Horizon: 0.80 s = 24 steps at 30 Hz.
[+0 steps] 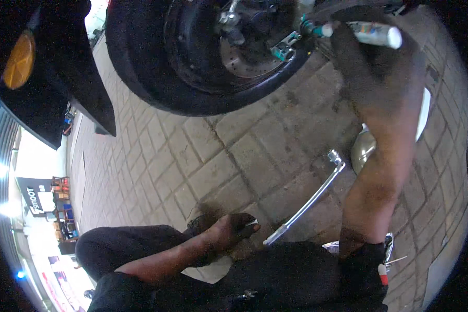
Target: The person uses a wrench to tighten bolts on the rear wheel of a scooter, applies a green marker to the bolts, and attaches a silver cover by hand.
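My right hand (366,62) reaches to the wheel at the top right. Its fingers close round a pale cylindrical tool (374,34) with a rounded white end; its exact kind cannot be made out. The tool's other end points at teal-tinted metal parts (285,51) beside the wheel's hub. A black tyre (192,101) and a brake disc (249,66) show there. My left hand (234,231) is low in the middle, near my knee, its fingers pinched on a small white piece mostly hidden by them.
A long silver socket wrench (307,205) lies on the paving bricks (213,151). Partly behind my right forearm are a rounded metallic thing (363,151) and a white one (425,112). At the left hangs a dark body panel (62,83) with an orange reflector (20,60).
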Motion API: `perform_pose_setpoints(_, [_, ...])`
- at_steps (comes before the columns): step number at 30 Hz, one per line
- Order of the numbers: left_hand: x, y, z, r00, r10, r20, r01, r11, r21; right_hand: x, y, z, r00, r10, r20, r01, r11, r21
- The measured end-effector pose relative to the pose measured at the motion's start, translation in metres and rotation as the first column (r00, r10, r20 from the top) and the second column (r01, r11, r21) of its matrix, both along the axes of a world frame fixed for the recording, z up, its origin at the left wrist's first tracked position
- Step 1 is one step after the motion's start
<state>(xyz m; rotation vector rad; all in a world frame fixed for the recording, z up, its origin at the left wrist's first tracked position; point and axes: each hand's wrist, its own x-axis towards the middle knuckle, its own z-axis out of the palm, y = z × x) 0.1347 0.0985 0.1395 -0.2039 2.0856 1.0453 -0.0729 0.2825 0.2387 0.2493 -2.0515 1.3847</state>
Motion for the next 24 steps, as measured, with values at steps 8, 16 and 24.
perform_pose_setpoints(8, [0.003,-0.002,-0.016,0.989,0.085,0.12,-0.081,0.996,-0.039,-0.016,-0.009,-0.005,0.987,0.09,-0.132,-0.062,0.977,0.203])
perform_pose_setpoints(16, [0.017,-0.009,-0.033,0.993,0.095,0.075,-0.094,0.995,-0.02,-0.031,0.029,0.016,0.972,0.224,-0.065,-0.183,0.905,0.384])
perform_pose_setpoints(24, [0.002,-0.004,-0.018,0.98,0.145,0.137,-0.135,0.987,-0.081,-0.03,0.023,-0.014,0.977,-0.015,-0.211,0.104,0.903,0.416])
